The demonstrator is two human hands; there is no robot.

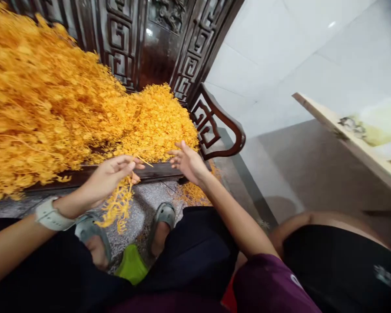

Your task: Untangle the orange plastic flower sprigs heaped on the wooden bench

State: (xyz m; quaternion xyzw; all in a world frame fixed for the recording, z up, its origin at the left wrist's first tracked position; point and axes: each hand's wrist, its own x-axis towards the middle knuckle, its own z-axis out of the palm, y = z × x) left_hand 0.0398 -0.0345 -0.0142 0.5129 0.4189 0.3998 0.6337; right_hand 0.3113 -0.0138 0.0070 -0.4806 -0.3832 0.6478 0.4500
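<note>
The left hand [109, 176] pinches a sprig of orange dried flowers [119, 204] — its long axis runs near vertical, the thin stem up between the fingertips and the bushy end hanging toward the speckled floor [146, 200]. The right hand [187, 163] is spread open and holds nothing, just at the edge of the large orange heap [52, 104] on the dark carved bench [215, 126]. No writing is legible. Bare floor lies open to the right.

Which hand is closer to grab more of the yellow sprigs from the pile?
Probably the right hand: it is open, empty, beside the orange pile. The left hand already pinches a hanging sprig bunch.
</note>
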